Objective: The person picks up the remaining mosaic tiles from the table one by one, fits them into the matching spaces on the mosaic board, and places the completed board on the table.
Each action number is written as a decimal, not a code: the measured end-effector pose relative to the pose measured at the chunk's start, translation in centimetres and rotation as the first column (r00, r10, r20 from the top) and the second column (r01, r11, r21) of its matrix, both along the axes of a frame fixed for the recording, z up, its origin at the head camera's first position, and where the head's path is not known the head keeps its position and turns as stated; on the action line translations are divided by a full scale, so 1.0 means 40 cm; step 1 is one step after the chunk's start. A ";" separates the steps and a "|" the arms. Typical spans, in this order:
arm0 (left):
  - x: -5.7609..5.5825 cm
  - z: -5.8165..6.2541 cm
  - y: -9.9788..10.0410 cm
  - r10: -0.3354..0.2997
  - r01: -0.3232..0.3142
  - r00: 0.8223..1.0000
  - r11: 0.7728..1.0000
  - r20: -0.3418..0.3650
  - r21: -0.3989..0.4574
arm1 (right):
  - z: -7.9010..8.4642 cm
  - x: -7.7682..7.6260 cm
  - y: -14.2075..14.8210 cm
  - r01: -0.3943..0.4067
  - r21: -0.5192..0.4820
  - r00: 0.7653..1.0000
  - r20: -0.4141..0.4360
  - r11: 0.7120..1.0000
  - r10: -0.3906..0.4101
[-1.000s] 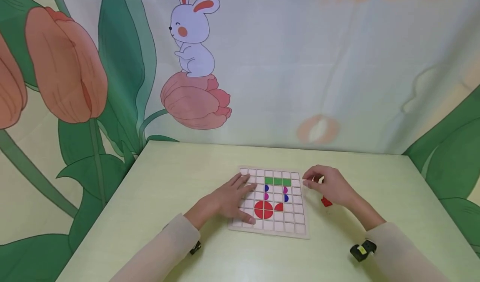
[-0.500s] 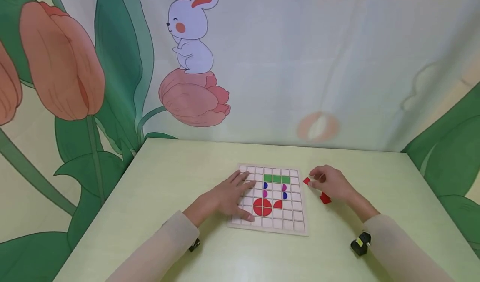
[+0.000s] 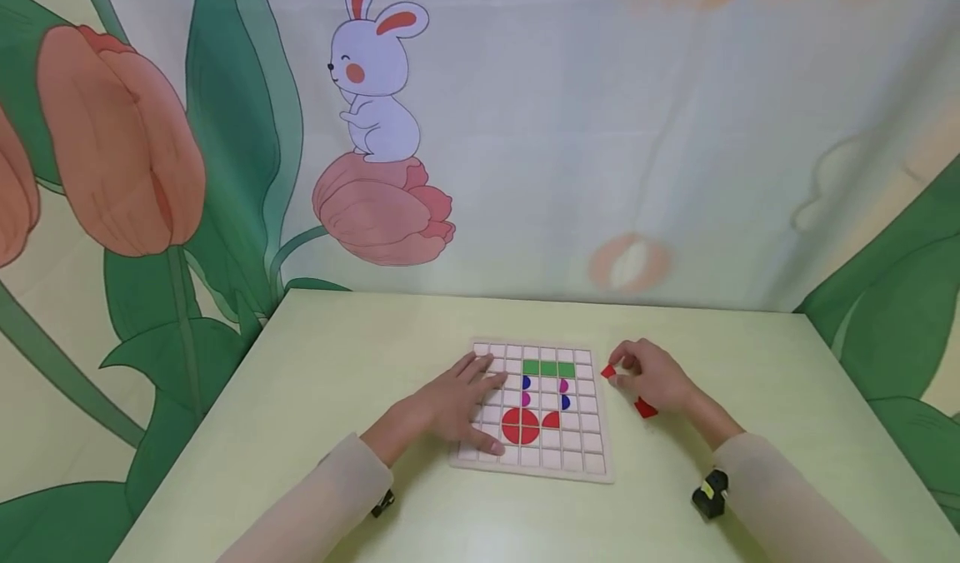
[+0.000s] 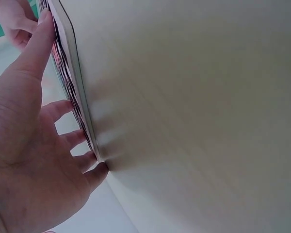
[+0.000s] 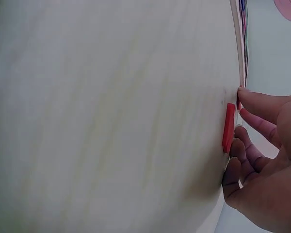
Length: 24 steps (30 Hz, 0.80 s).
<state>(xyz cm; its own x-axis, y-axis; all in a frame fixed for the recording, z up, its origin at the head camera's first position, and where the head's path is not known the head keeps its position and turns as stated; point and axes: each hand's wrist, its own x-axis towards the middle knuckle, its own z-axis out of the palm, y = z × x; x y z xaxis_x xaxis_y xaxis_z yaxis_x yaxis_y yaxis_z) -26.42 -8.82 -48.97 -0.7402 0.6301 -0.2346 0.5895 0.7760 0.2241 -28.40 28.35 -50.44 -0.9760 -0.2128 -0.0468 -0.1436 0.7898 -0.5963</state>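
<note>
A square wooden board [image 3: 530,473] with a white grid lies on the table. On it sit several green squares [image 3: 548,369], blue and magenta half circles, a red circle [image 3: 521,425] made of quarter pieces and one separate red quarter circle [image 3: 551,420]. My left hand [image 3: 459,403] rests with spread fingers on the board's left side. Right of the board, my right hand [image 3: 654,377] pinches a small red piece [image 3: 608,371] between thumb and index finger, low at the table. More red pieces [image 3: 645,408] lie below that hand; in the right wrist view a red piece [image 5: 228,127] lies near its curled fingers.
The pale table [image 3: 360,330] extends around the board on every side. Behind its back edge hangs a cloth [image 3: 525,171] printed with a rabbit and tulips. A small black device [image 3: 710,494] is worn on the right wrist.
The red piece at my right fingertips, hidden a second ago, shows beside the board's right edge, and that hand has shifted slightly. My left hand stays on the board. The head view tilts a little.
</note>
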 end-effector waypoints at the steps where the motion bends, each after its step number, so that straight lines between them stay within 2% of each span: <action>1: -0.001 0.000 0.000 0.000 0.000 1.000 1.000 0.000 0.000 | 0.002 -0.001 0.000 -0.001 -0.002 1.000 -0.003 1.000 0.001; 9: -0.005 -0.011 0.002 0.012 -0.012 1.000 1.000 -0.004 0.003 | -0.003 0.000 0.008 0.015 -0.047 1.000 0.017 0.999 -0.015; 15: 0.006 -0.014 -0.001 0.022 -0.022 1.000 1.000 0.017 0.010 | -0.017 0.010 0.007 0.018 -0.079 0.999 0.039 0.997 -0.015; 24: 0.002 -0.004 0.006 0.024 -0.024 1.000 1.000 -0.001 -0.014 | -0.001 0.001 0.012 -0.001 -0.083 0.999 0.033 0.997 0.004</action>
<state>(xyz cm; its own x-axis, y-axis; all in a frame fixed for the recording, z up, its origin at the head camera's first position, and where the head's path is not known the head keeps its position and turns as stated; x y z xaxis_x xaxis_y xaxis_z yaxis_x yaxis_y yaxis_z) -26.35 -8.58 -49.12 -0.7552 0.6089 -0.2425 0.5709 0.7929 0.2130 -28.35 28.84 -50.47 -0.9736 -0.2199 -0.0608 -0.1249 0.7368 -0.6645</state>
